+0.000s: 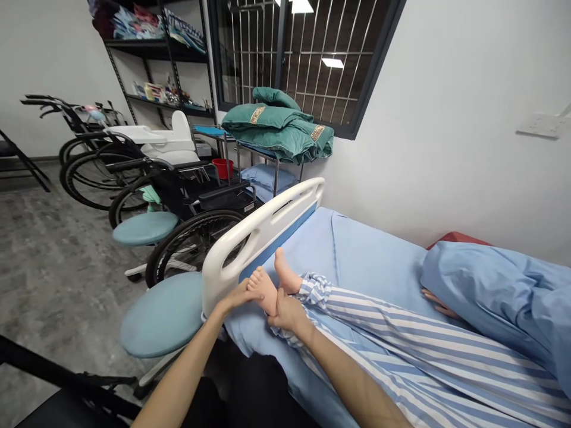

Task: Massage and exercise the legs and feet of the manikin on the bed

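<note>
Right grip (288, 313): clamped round the ankle of a lying person's bare foot (262, 290), at the bed's end. Left grip (236, 297): laid against that same foot, fingers extended; clamped or not, you cannot tell. Second foot (285, 272): just beside, untouched. Striped trousers (401, 333): on both legs. Blue sheet (370, 261): beneath them. White bed rail (263, 229): just past your hands. Teal stool (160, 318), wheelchair (218, 199): beyond the rail. Green quilts (276, 125): farther off.
</note>
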`<action>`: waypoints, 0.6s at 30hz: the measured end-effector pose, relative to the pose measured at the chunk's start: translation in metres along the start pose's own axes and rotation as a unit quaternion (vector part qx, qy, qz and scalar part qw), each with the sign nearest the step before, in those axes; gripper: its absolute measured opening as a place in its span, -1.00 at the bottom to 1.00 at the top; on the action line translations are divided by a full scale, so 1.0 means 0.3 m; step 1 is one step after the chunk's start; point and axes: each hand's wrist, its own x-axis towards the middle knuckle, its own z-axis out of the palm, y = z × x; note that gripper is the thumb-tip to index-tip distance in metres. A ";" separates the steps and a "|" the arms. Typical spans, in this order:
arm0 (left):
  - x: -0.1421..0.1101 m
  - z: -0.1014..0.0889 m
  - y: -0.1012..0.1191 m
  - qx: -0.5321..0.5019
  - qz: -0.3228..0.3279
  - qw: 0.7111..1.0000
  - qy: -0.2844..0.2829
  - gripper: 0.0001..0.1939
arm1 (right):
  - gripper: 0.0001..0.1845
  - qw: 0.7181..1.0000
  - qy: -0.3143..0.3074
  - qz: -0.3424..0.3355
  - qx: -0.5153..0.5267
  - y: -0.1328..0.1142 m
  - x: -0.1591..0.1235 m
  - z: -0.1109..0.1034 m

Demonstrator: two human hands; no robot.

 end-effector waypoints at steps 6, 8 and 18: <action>-0.007 0.184 -0.106 -0.227 0.046 0.957 0.177 -0.66 | -0.36 1.000 0.001 0.002 0.001 0.003 0.002 0.000; -0.006 0.206 -0.123 -0.240 0.043 0.949 0.198 -0.63 | -0.33 1.000 0.000 0.000 0.002 0.005 0.007 0.003; -0.016 0.159 -0.104 -0.166 0.002 0.978 0.126 -0.66 | -0.38 0.999 -0.027 0.010 0.026 0.000 -0.002 -0.021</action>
